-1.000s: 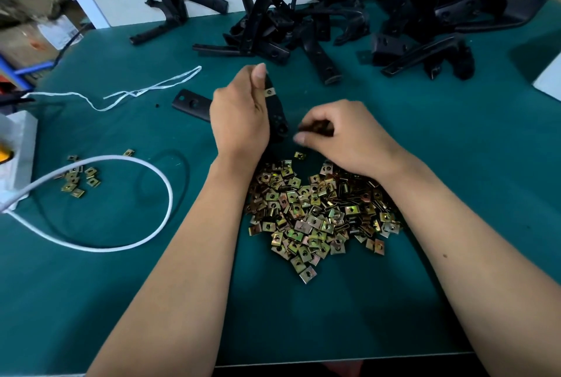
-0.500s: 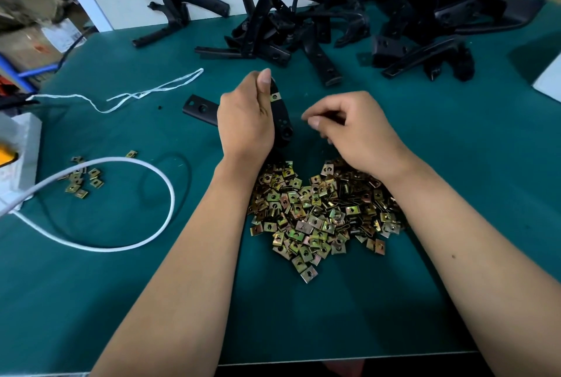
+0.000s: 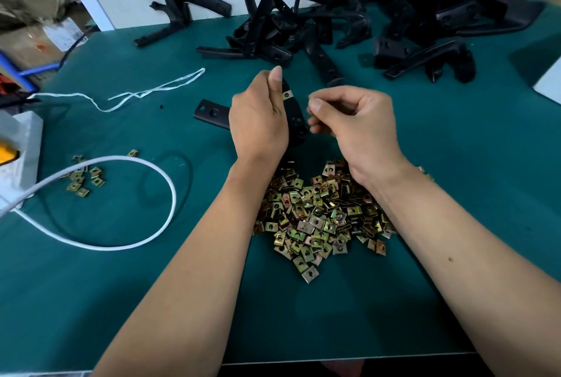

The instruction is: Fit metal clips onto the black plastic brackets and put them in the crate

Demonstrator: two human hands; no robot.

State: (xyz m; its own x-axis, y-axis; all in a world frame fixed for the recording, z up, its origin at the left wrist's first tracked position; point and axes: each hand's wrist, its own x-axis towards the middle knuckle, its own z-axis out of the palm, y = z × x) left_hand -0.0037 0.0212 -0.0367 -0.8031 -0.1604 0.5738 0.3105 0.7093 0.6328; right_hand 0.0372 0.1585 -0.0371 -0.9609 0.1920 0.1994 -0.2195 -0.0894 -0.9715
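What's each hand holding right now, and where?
Left hand grips the black bracket around its middle. Right hand has pinched fingers; contents can't be told.

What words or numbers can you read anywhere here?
None can be read.
The cardboard boxes on the left shelf carry a white label with marks too blurred to read.
The black brackets, the metal clips and the yellow thing on the white box show no writing.

Matt black plastic bracket (image 3: 296, 117); shiny brassy metal clips (image 3: 318, 215); matt green tabletop (image 3: 455, 164).
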